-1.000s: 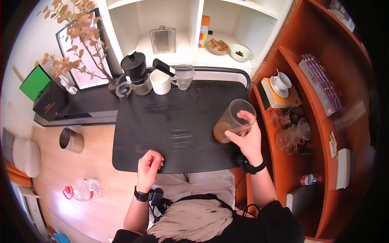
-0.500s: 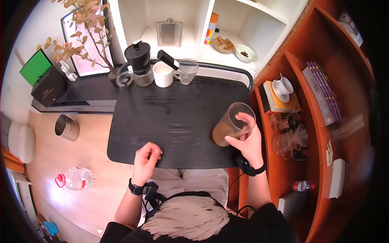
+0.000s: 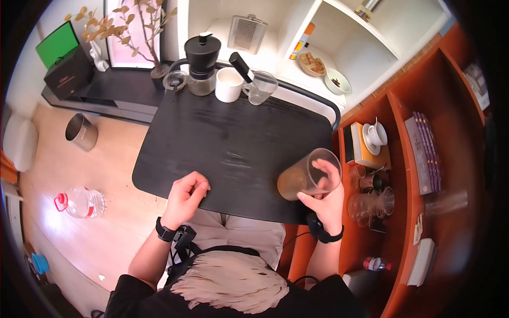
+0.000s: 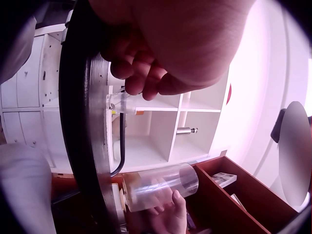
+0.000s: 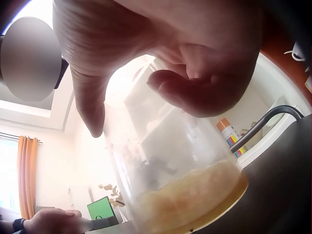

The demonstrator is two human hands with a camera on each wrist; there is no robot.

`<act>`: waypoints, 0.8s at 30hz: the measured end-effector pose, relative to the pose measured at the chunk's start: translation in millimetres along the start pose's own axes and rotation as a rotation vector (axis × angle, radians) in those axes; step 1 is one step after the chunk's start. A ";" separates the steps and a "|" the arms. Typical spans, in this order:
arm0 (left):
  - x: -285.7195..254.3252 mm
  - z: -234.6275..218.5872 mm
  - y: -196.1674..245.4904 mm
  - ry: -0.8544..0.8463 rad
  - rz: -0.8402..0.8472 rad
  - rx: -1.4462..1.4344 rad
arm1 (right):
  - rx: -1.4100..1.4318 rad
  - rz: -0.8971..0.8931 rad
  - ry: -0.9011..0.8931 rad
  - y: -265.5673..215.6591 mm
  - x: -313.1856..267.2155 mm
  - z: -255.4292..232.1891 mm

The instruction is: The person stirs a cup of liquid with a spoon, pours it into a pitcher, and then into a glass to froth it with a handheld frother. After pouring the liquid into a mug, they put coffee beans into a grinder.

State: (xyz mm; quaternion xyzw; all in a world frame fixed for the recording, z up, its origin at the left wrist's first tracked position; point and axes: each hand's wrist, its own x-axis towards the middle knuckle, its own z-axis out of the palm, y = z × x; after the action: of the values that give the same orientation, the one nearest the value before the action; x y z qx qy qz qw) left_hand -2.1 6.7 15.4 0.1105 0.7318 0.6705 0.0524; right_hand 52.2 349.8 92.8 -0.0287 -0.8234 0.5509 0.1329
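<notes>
My right hand (image 3: 330,199) grips a tall clear cup (image 3: 297,180) from its right side near the rim, thumb on the near side and fingers curled round the far side. The cup's base is close to the table's right edge. Cloudy tan contents (image 5: 200,195) fill its lower part in the right wrist view. My left hand (image 3: 184,199) rests at the front edge of the black table (image 3: 212,143). Its fingers are loosely curled with nothing in them.
Along the table's back edge stand a coffee grinder (image 3: 202,63), a white mug (image 3: 229,85) and a glass cup (image 3: 261,87); a black-handled tool (image 3: 241,67) leans across the mug and glass. A brown shelf (image 3: 395,175) borders the right side. A water bottle (image 3: 82,202) is on the floor.
The head view has turned, so the table and shelves appear rotated clockwise. Both hands keep about the same places at the table, the right still gripping the cup.
</notes>
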 end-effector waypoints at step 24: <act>0.9 1.0 5.5 -0.008 0.022 0.061 | 0.307 0.051 -0.014 0.9 10.4 7.4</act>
State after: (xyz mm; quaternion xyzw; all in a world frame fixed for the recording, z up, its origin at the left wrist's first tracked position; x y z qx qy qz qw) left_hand -2.3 8.3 20.9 0.1228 0.7502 0.6481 0.0447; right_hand 40.2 345.5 91.2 -0.0252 -0.7293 0.6738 0.1161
